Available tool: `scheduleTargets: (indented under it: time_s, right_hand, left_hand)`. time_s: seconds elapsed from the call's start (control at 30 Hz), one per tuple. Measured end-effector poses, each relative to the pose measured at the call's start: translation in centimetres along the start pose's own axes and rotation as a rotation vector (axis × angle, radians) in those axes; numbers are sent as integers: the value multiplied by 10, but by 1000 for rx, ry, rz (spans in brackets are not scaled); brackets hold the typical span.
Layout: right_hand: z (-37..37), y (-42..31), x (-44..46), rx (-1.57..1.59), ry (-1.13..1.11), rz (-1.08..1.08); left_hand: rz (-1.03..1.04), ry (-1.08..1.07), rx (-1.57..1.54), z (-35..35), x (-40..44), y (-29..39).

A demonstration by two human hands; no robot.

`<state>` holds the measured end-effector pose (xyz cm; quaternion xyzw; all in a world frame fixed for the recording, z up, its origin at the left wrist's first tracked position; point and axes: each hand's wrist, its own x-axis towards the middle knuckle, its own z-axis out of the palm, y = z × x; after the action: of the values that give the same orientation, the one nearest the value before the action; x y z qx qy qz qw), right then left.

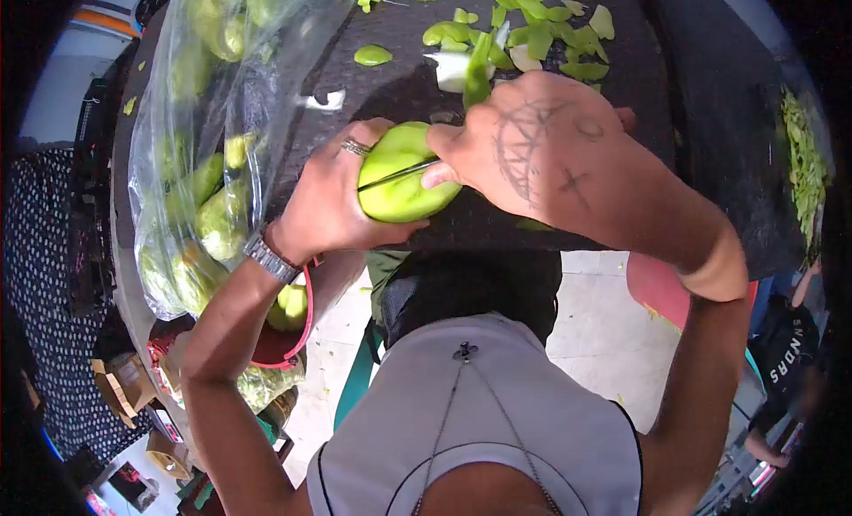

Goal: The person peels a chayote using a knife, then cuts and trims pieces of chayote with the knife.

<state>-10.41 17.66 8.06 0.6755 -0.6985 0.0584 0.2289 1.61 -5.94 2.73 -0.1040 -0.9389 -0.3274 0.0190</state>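
My left hand (pixel 330 192) is wrapped around a smooth green fruit (pixel 399 201) that looks like an unripe mango, steadying it from its left side and below. A thin dark blade, seemingly a knife (pixel 399 173), lies across the fruit's upper face. My right hand (pixel 541 148) is closed at the blade's right end, with the thumb against the fruit; the handle is hidden in the fist. A long strip of green peel (pixel 477 70) shows just beyond the right knuckles. Whether the edge is in the skin or only resting on it, I cannot tell.
Green peelings (pixel 541 28) lie scattered on the dark tabletop (pixel 390 90). At left is a clear plastic bag (pixel 191 196) of green fruit. Below the table edge are a red-rimmed bucket (pixel 306 325) and a pink container (pixel 657 290). Another person (pixel 790 361) is at far right.
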Motion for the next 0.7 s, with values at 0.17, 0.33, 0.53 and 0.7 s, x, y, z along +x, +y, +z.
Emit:
scheduleTargets:
  time_s: [0.17,0.33,0.53,0.7]
  right_hand:
    - [2,-5,-4,201,-308,221]
    - [-10,-1,6,202,-714,307]
    - [-8,1,-2,232,-658,353]
    - [-6,-11,-22,257,-462,424]
  left_hand:
    - [12,-61,83,3,6,3]
    - [-10,-45,123,2,5,11]
    - [42,-83,125,-5,12,21]
    - [174,-150,195,-17,28,14]
